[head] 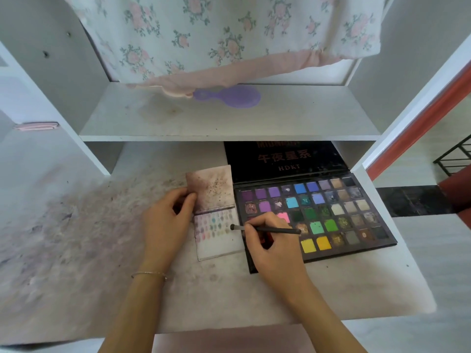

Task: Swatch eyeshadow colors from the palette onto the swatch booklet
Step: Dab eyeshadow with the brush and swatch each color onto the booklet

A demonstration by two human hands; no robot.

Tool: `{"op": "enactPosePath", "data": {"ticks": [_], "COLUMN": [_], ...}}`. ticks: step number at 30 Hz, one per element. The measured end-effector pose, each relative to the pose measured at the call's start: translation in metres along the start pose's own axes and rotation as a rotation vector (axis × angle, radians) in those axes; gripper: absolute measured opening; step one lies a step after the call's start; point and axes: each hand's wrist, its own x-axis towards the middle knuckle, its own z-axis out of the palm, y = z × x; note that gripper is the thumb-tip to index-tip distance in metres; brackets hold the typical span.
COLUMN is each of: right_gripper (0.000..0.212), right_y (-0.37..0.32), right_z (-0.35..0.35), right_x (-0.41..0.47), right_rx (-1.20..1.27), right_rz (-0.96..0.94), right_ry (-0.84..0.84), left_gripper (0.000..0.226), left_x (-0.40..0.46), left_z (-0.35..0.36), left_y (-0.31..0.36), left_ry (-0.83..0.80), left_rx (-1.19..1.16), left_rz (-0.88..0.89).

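Booklet (219,235) between hands; left hand (165,220) pins edge, right hand (270,240) beside.

White shelving unit: stained tabletop (76,238) below a shelf (229,123) bearing a purple hairbrush (230,96). Floral curtain (216,34) hangs above. Pale floor (433,276) at right, daylit.

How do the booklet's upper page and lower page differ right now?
The upper page is smudged brownish with dark specks; the lower page is pale with rows of small separate colour dabs. The left hand pinches the upper page's edge; the brush in the right hand tips the lower page. Both lie beside the palette.
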Motion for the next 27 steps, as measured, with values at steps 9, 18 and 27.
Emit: {"op": "enactPosePath", "data": {"ticks": [9, 18, 27], "right_gripper": [0.005, 0.004, 0.004], "right_y": [0.0000, -0.0007, -0.0007], "right_z": [0.0006, 0.0006, 0.0014], "right_x": [-0.0002, 0.0011, 0.0013], "right_rx": [-0.079, -0.107, -0.115], "right_rz": [-0.028, -0.044, -0.033], "right_ry": [-0.028, -0.027, -0.033], "left_gripper": [0.016, 0.016, 0.017], "left_x": [0.0005, 0.0013, 0.0008], "left_z": [0.0019, 0.0021, 0.0018], "left_y": [-0.0030, -0.0021, -0.0008], "left_ry": [0.019, 0.023, 0.011], "left_rx": [0.003, 0.027, 0.027], "left_rz": [0.022, 0.032, 0.020]}}
